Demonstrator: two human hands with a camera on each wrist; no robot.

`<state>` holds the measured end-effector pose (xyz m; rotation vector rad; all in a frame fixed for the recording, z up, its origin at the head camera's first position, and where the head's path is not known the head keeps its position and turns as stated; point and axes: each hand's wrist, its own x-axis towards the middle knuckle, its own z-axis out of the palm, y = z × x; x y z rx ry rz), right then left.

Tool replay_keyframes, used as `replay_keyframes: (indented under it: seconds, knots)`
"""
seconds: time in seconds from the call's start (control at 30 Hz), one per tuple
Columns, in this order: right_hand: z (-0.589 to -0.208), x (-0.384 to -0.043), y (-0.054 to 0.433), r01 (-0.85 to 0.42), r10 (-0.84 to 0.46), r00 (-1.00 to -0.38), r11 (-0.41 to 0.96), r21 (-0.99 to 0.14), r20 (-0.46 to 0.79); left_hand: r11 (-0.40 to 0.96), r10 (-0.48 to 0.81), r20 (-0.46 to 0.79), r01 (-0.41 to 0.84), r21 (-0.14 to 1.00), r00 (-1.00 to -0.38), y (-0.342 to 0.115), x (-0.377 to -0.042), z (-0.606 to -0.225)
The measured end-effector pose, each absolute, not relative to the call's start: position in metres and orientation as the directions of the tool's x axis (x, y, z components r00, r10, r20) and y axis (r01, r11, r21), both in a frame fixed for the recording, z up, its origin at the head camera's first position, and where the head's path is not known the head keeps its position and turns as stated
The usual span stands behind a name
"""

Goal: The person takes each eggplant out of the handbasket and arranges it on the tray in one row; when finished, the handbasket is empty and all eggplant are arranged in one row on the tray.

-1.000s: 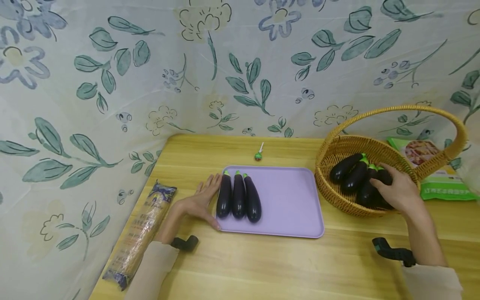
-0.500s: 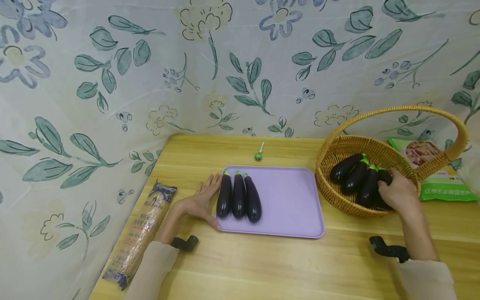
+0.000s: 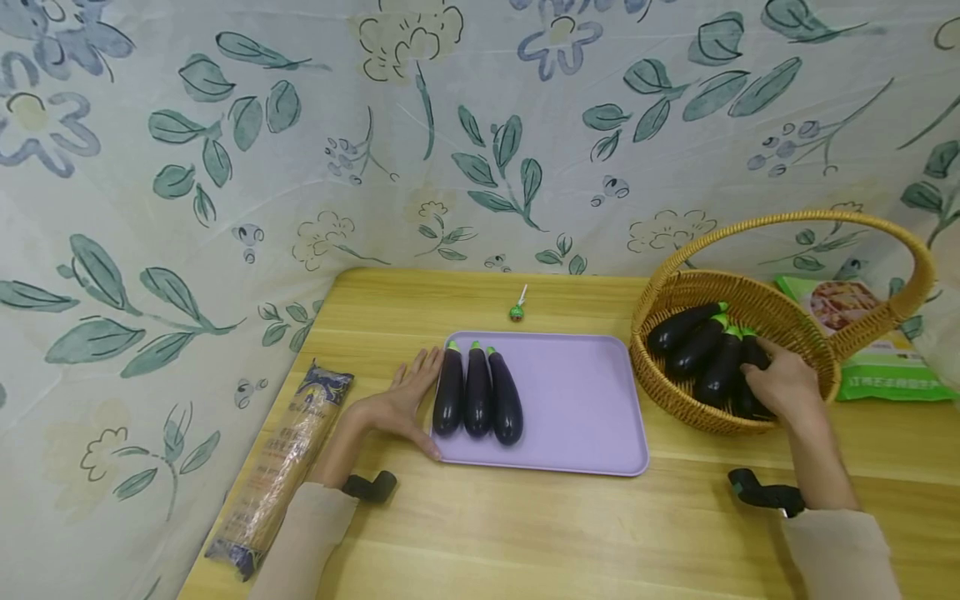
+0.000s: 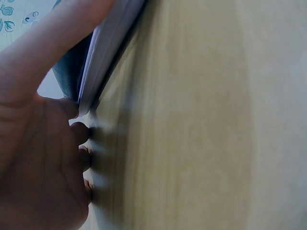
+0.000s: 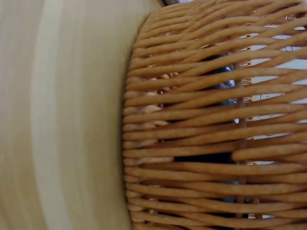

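Eggplants (image 3: 478,393) glossy, smooth; basket (image 3: 720,287) woven wicker; tray (image 3: 573,400) matt plastic; table (image 3: 525,533) wood.

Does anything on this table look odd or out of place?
Perhaps the small lollipop lying alone behind the purple tray: a sweet seems odd beside eggplants. Otherwise nothing stands out; I see no spill or damage.

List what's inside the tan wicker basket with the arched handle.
Visible in the basket: four glossy, elongated, green-tipped black eggplants, the rightmost partly covered by the person's right hand. Hidden: the floor beneath them and anything lying there.
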<state>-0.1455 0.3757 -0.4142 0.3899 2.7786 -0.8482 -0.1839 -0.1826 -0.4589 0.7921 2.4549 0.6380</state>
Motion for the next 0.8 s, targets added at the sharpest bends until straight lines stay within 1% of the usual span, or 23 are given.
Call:
replay_keyframes:
  seconds: [0.27,0.53,0.8]
  knots:
    - [-0.4187,-0.1466,0.3739,0.327,0.213,-0.942,0.757,-0.565,-0.26,0.72,0.632,-0.288,0.409,0.561,-0.719,-0.1822,-0.184,-0.4582]
    - [-0.4196,-0.1452,0.3734,0.321,0.207,-0.944,0.746,-0.583,-0.256,0.717,0.634,-0.283,0.41,0.563,-0.72,-0.183,-0.1839,-0.459]
    - [-0.4182,-0.1451,0.3748,0.357,0.238,-0.932,0.732,-0.58,-0.273,0.719,0.63,-0.293,0.398,0.57,-0.719,-0.1811,-0.1835,-0.4579]
